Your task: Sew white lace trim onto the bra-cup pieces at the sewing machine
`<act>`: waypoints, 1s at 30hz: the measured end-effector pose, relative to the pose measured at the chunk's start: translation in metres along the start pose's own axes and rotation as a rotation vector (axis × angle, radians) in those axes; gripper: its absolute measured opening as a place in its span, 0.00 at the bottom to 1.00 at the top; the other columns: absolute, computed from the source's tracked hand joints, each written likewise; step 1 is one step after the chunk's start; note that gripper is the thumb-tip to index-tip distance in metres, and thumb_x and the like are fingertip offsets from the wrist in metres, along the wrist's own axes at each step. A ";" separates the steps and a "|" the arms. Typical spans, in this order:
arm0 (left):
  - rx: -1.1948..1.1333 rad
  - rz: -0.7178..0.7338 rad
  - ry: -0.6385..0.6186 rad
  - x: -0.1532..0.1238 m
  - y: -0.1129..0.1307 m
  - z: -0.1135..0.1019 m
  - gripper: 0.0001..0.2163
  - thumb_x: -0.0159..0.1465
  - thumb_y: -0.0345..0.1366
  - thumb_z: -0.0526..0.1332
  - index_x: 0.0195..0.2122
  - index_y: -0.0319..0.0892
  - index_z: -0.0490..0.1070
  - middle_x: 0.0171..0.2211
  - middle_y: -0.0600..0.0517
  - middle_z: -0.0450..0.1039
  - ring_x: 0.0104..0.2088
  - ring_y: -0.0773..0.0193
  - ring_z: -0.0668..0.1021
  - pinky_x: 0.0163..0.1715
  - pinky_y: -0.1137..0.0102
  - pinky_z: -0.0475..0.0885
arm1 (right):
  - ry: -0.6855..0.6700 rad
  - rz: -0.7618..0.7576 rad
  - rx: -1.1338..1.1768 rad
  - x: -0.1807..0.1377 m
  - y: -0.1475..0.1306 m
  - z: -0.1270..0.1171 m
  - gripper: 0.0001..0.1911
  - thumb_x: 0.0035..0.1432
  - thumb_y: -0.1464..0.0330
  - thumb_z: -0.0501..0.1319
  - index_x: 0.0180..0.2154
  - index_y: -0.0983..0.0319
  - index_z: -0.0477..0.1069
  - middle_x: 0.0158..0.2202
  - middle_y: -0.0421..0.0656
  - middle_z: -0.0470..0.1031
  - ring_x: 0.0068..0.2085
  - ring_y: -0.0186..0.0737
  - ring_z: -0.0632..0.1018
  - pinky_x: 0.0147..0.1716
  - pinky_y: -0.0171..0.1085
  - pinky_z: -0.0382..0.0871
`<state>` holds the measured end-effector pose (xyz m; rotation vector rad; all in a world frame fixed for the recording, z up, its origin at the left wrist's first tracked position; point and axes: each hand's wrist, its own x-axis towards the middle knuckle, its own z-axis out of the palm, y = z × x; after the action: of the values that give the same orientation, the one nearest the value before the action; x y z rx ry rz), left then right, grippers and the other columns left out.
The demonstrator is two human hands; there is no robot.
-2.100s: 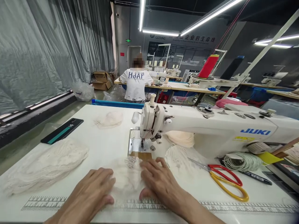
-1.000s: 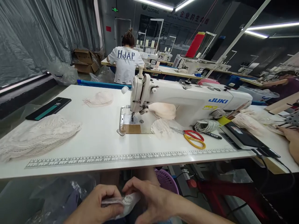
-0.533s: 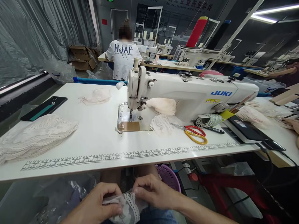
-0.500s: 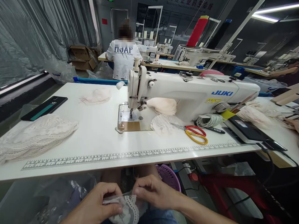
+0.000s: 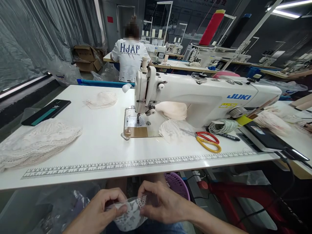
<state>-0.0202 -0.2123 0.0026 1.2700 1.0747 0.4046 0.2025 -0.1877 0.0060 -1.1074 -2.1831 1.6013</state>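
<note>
Lace piece (image 5: 130, 217) sits below the front edge of the tabletop (image 5: 99, 136), pinched by the left hand (image 5: 106, 204) and the right hand (image 5: 162, 203), apparently unfinished; whether the lace pile (image 5: 39, 139) by the tabletop's left edge is done or waiting, I cannot tell. The piece's long axis seems sideways, eyelet trim (image 5: 141, 201) pointing up at the right

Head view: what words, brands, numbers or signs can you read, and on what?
"JUKI": white sewing machine.
"HJAF": back of a white T-shirt.
Trefoil logo: black-and-green case.
Line under "HJAF": too blurred.
Yellow sticker on the white sewing machine: too small.
Ruler scale numbers: too small to read surely.
Black marker print: too small.
Wall lettering: blurred, cut off.
</note>
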 end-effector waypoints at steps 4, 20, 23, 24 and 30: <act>-0.055 -0.045 0.046 0.005 -0.006 0.001 0.18 0.52 0.50 0.64 0.24 0.39 0.66 0.22 0.56 0.62 0.25 0.67 0.64 0.25 0.74 0.57 | 0.053 0.030 -0.038 0.002 0.001 0.003 0.06 0.51 0.70 0.64 0.34 0.62 0.70 0.25 0.34 0.67 0.27 0.30 0.67 0.26 0.27 0.58; -0.169 -0.031 0.076 0.001 -0.011 -0.005 0.21 0.56 0.54 0.60 0.25 0.38 0.68 0.20 0.57 0.60 0.23 0.70 0.60 0.24 0.75 0.54 | 0.062 0.101 -0.082 -0.002 -0.004 -0.012 0.02 0.55 0.70 0.61 0.33 0.61 0.72 0.25 0.36 0.69 0.27 0.30 0.68 0.26 0.27 0.58; -0.248 0.000 0.026 0.004 -0.013 -0.004 0.19 0.52 0.52 0.65 0.31 0.39 0.71 0.27 0.53 0.69 0.29 0.65 0.68 0.28 0.74 0.61 | 0.064 0.082 -0.055 0.002 -0.005 -0.011 0.03 0.55 0.70 0.61 0.33 0.62 0.72 0.24 0.36 0.69 0.26 0.29 0.68 0.25 0.26 0.57; -0.240 -0.006 0.015 0.005 -0.013 -0.003 0.20 0.50 0.50 0.67 0.35 0.40 0.71 0.30 0.52 0.72 0.31 0.63 0.70 0.30 0.74 0.62 | 0.062 0.072 -0.047 0.003 -0.006 -0.011 0.03 0.55 0.70 0.61 0.33 0.62 0.72 0.24 0.35 0.68 0.26 0.29 0.67 0.24 0.26 0.56; 0.174 -0.043 0.152 0.006 0.003 0.005 0.12 0.54 0.45 0.61 0.29 0.40 0.75 0.24 0.53 0.72 0.28 0.62 0.71 0.28 0.74 0.63 | 0.110 0.019 -0.044 0.003 -0.010 -0.013 0.03 0.52 0.72 0.63 0.32 0.63 0.73 0.22 0.34 0.67 0.24 0.27 0.67 0.22 0.25 0.56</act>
<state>-0.0119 -0.2100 0.0024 1.3842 1.2865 0.3862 0.2033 -0.1776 0.0188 -1.2028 -2.1531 1.4692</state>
